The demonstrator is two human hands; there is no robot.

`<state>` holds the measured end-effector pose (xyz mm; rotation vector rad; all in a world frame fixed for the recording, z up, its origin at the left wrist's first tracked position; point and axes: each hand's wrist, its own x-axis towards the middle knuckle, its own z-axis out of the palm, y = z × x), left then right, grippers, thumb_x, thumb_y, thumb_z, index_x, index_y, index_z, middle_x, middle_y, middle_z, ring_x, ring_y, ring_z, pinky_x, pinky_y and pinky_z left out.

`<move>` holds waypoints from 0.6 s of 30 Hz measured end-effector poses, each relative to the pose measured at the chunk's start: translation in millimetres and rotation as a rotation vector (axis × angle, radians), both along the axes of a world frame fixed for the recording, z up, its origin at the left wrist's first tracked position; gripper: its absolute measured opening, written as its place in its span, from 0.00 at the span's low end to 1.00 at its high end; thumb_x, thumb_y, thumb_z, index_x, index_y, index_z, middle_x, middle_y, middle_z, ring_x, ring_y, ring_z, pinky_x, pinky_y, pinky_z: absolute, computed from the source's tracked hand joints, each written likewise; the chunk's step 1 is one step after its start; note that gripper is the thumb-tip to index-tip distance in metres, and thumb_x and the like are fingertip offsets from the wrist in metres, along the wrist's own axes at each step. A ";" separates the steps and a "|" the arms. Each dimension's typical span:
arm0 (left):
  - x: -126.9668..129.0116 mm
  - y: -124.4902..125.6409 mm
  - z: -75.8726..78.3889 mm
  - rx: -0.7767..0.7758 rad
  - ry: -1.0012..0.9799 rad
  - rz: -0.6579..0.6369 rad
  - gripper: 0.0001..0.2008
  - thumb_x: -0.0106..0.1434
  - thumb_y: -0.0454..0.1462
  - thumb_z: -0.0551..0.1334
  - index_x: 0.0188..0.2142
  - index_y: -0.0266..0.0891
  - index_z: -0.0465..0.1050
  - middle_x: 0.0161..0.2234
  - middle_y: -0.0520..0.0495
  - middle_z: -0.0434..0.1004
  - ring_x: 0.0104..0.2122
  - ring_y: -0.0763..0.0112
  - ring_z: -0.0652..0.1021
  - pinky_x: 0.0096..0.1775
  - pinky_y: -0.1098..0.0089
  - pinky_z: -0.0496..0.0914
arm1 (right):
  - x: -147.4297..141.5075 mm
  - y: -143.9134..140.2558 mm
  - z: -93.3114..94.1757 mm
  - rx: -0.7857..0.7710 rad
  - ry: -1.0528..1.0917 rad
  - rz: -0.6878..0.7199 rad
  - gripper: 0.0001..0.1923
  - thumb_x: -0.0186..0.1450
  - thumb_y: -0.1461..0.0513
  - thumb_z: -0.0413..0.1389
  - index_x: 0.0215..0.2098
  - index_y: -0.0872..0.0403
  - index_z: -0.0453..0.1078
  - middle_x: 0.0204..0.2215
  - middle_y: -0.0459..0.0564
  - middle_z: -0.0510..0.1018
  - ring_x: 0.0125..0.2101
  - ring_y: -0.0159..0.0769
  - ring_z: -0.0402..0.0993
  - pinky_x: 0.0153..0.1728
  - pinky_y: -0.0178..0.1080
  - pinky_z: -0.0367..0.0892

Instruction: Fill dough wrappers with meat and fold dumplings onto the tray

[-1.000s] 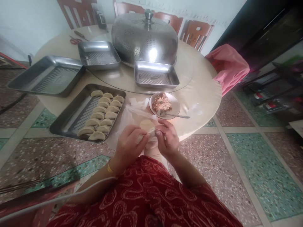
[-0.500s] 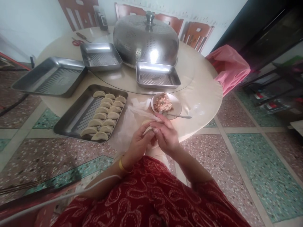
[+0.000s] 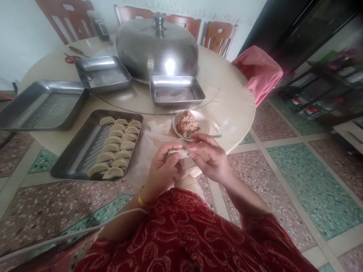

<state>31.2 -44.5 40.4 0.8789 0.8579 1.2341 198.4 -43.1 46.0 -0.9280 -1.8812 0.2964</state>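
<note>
My left hand (image 3: 162,169) and my right hand (image 3: 211,159) meet over the table's near edge, both pinching one pale dumpling (image 3: 177,153) between their fingertips. Just beyond them stands a small white plate (image 3: 203,121) heaped with pink minced filling (image 3: 186,121), a metal spoon (image 3: 213,135) resting on it. To the left, a steel tray (image 3: 75,155) holds several folded dumplings (image 3: 117,147) in two rows. A clear plastic sheet (image 3: 147,143) lies between the tray and the plate.
Three other steel trays (image 3: 42,107) (image 3: 102,71) (image 3: 176,90) sit on the round beige table (image 3: 232,105), with a domed perforated metal cover (image 3: 156,47) behind. Red scissors (image 3: 72,57) lie far left. Wooden chairs (image 3: 218,36) and a pink cloth (image 3: 258,71) ring the table.
The view has shifted, so everything sits further left. My hands have turned the dumpling, my right fingers spreading more along its edge.
</note>
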 end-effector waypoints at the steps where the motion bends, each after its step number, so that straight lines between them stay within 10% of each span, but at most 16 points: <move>1: 0.9 -0.4 0.4 0.013 0.013 0.001 0.07 0.57 0.36 0.64 0.36 0.40 0.70 0.33 0.51 0.78 0.22 0.78 0.73 0.20 0.76 0.68 | 0.8 -0.7 1.0 0.000 -0.029 -0.013 0.10 0.67 0.65 0.58 0.46 0.49 0.73 0.52 0.50 0.74 0.51 0.41 0.75 0.49 0.53 0.78; 9: 0.9 -0.5 -4.3 0.073 0.170 -0.146 0.04 0.60 0.36 0.62 0.34 0.40 0.67 0.26 0.56 0.72 0.18 0.81 0.69 0.19 0.78 0.66 | 2.8 -1.4 -0.3 -0.092 -0.103 -0.194 0.05 0.66 0.64 0.56 0.37 0.52 0.75 0.45 0.52 0.79 0.47 0.44 0.77 0.45 0.52 0.78; 18: 5.9 2.0 -3.0 0.078 0.284 -0.180 0.03 0.60 0.36 0.60 0.33 0.40 0.66 0.18 0.59 0.66 0.16 0.81 0.67 0.19 0.80 0.64 | 2.9 -4.7 -0.6 -0.180 -0.019 -0.088 0.08 0.65 0.66 0.56 0.42 0.52 0.73 0.47 0.53 0.77 0.50 0.42 0.75 0.51 0.52 0.74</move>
